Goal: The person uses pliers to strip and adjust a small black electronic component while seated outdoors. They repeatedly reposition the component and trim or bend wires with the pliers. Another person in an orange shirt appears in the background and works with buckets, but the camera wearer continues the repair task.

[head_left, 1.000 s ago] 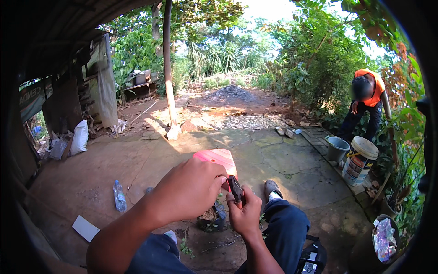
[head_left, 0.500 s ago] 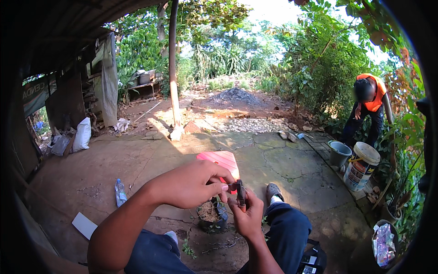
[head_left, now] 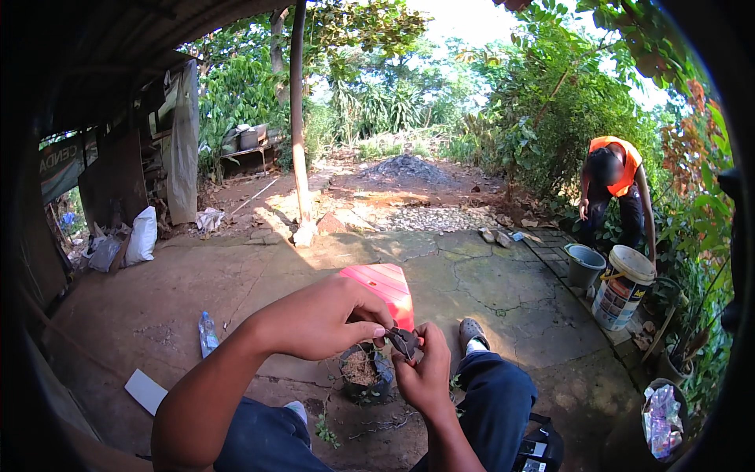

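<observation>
Black pot (head_left: 363, 390) below left hand (head_left: 338, 318)

held dark piece (head_left: 403, 343): matt-looking | bottle (head_left: 208, 335): glossy plastic | floor (head_left: 515, 279): rough concrete | trousers (head_left: 497, 401): cloth

Looked like an outdoor yard, partly sheltered by a rough lean-to, judging from the dark roof (head_left: 212, 20) overhead, the slim wooden post (head_left: 300, 134) and the pale sheet (head_left: 183, 149) hanging at the left. Had a cracked concrete floor (head_left: 527, 299) running out to bare earth (head_left: 346, 185), with a grey mound (head_left: 407, 167) and dense greenery (head_left: 543, 102) beyond. Held a stuffed white sack (head_left: 142, 236), a grey bucket (head_left: 585, 271) and a large lidless pail (head_left: 617, 299) along the edges.
</observation>
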A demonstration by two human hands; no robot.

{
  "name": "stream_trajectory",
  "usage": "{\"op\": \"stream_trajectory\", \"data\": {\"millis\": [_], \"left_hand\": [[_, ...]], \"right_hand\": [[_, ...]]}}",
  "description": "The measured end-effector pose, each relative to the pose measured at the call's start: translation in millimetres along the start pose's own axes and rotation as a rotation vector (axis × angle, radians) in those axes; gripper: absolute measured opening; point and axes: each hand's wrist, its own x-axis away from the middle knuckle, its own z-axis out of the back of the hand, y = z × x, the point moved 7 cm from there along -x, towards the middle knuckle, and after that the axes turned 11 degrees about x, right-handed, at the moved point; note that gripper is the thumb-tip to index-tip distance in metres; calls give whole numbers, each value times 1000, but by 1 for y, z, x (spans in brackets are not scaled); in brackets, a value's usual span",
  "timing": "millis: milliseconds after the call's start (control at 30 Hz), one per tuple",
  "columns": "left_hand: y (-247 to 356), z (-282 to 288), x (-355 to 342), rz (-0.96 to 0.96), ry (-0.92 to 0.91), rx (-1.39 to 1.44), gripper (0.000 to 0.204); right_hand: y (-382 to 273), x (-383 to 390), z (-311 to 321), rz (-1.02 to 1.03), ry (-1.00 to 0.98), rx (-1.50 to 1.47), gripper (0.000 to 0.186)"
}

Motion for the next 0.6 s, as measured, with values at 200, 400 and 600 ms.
{"op": "stream_trajectory", "data": {"millis": [200, 400, 600], "left_hand": [[1, 1, 0, 3, 14, 24, 21], [3, 2, 1, 27, 39, 83, 20], [-2, -5, -4, -3, -12, 180, 21]], "right_hand": [[3, 2, -3, -94, -91, -8, 31], [-10, 3, 4, -81, -105, -61, 23], [-5, 12, -10, -130, -241, -346, 19]]}}
